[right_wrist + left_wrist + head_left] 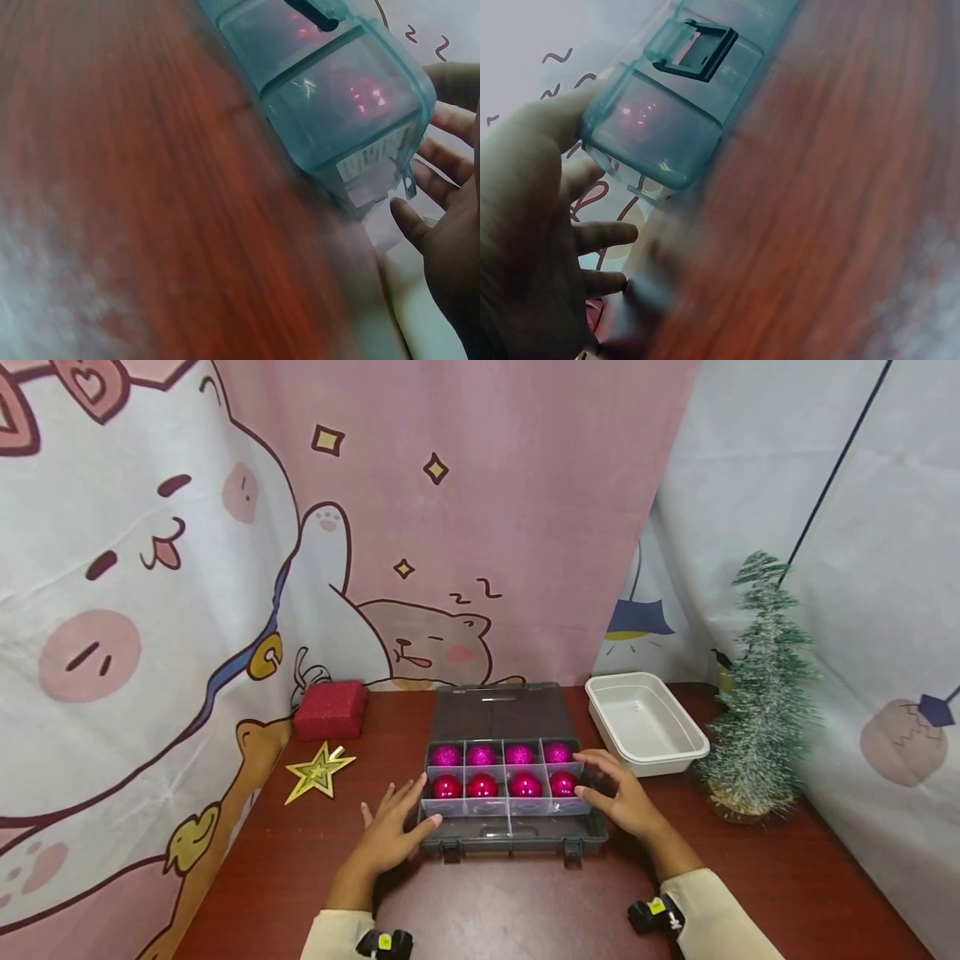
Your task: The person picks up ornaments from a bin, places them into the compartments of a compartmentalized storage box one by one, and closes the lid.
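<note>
A smoky translucent plastic storage case (517, 841) stands on the table with its lid (502, 714) raised at the back. Inside are two rows of ball ornaments parted by clear dividers: glittery magenta balls (519, 755) behind, shiny red-pink balls (526, 785) in front. My left hand (390, 831) lies along the case's left side, fingers spread and thumb at the front left corner. On the other side, my right hand (626, 797) has its thumb and fingertips at the right rim. In the left wrist view a dark latch (697, 51) shows on the case's front.
To the left are a red glittery box (330, 710) and a gold star (319, 772). A white plastic tub (645, 718) stands behind my right hand, beside a small frosted artificial tree (761, 710). A printed curtain (525, 527) hangs behind the table.
</note>
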Available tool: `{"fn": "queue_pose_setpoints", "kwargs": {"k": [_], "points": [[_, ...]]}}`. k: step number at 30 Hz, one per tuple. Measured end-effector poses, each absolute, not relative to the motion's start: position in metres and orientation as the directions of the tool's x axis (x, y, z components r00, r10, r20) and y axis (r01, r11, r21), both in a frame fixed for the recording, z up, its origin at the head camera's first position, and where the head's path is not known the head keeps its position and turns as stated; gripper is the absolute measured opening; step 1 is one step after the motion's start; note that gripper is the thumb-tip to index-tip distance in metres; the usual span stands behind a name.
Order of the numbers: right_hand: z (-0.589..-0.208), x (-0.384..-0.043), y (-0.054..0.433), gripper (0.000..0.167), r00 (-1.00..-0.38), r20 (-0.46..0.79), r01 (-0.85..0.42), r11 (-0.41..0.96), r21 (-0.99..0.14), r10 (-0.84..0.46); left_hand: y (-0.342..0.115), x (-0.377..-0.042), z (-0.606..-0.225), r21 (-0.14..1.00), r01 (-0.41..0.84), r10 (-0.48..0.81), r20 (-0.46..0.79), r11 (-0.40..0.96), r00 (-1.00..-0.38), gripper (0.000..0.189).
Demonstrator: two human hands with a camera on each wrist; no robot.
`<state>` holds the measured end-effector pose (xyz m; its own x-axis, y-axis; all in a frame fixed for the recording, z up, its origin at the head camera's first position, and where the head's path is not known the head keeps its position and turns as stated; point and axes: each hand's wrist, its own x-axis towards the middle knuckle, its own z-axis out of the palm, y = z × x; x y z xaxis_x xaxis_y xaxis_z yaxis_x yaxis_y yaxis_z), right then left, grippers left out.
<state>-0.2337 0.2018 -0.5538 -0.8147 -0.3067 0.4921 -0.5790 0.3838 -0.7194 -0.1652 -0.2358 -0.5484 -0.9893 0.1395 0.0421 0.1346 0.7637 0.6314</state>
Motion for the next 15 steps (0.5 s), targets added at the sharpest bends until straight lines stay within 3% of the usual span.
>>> {"fn": "queue_pose_setpoints", "kwargs": {"k": [7,15], "points": [[-0.554,-0.239,0.191,0.048,-0.858,0.437,-0.51,0.356,-0.783,-0.269,-0.236,-0.169,-0.544,0.693,0.206,0.102,0.188,0.691,-0.977,0.079],[-0.556,-0.254,0.186,0.056,-0.938,0.271,-0.33,0.316,-0.89,-0.216,-0.237,-0.203,-0.552,0.813,0.31,0.084,0.311,0.492,-0.947,0.066]]}}
